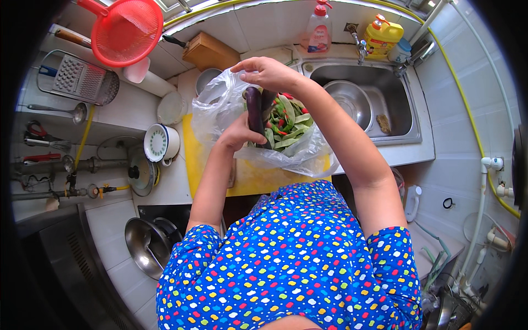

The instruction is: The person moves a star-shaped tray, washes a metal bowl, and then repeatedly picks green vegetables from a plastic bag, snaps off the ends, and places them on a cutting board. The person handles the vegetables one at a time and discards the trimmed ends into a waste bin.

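Before me a clear plastic bag (212,111) lies spread on a yellow cutting board (198,165). Flat green beans (291,138) fill it, with red chili peppers (281,123) among them. My left hand (237,134) grips a dark purple eggplant (254,108) at its lower end, thumb laid across it. Another dark eggplant (268,99) stands close beside it, partly hidden. Just above the eggplants' upper ends is my right hand (268,74), fingers bent and thumb apart, with nothing visible in it. Whether its fingertips touch the bag is unclear.
To the right, a steel sink (400,103) holds a metal basin (348,103) and a scouring pad (383,123). Behind are a pink soap bottle (319,37) and a wooden knife block (210,51). An enamel mug (161,142) stands left; a red strainer (126,33) hangs above.
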Tool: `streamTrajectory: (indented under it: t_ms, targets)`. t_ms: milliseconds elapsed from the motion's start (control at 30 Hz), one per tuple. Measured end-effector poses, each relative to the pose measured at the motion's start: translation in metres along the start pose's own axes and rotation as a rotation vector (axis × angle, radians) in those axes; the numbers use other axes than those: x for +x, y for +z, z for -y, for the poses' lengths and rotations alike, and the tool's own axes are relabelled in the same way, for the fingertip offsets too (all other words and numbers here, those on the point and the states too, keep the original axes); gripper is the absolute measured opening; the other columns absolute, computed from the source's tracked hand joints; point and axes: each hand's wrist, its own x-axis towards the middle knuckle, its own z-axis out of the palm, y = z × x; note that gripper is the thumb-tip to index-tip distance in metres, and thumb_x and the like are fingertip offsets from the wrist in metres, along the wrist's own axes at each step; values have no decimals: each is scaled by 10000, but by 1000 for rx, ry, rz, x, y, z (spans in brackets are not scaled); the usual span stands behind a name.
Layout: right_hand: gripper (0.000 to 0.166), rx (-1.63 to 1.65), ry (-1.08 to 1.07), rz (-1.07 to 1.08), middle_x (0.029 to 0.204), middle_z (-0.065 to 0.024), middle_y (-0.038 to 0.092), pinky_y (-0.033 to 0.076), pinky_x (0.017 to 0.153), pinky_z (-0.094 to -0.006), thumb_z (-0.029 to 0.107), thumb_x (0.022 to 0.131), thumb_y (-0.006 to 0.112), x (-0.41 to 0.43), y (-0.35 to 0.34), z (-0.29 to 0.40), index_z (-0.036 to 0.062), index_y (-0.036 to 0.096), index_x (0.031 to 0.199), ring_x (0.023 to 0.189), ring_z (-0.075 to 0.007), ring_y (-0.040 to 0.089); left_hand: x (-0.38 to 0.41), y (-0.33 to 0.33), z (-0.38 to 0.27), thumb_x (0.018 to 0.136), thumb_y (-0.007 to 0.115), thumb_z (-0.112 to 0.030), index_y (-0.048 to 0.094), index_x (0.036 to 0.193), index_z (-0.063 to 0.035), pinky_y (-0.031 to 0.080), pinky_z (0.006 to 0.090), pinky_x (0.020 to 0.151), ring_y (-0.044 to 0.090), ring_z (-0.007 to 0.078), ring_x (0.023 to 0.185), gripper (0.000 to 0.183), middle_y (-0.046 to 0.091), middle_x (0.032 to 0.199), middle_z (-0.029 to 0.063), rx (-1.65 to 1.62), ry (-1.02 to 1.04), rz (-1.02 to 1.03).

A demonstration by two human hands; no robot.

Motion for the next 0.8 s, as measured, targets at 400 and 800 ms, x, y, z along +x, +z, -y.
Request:
streamTrajectory:
  t_ms: [400,800]
  targets:
    - [366,67,116,84,1131,-77,651,456,917,-319,321,972,531,-18,-14,-2,56,609,1212,1069,-162,591,-8,-14,1,581,632,53,443,1270,-48,429,371,962,575,224,1034,722,597,1053,85,-495,288,36]
    - [307,-238,63,-8,1112,-166,659,473,901,-335,18,883,489,-68,-3,-4,10,616,1163,1033,-262,626,-40,9,-38,714,695,-15,462,1219,-65,455,457,972,598,322,1103,559,628,1086,153,-381,662,4]
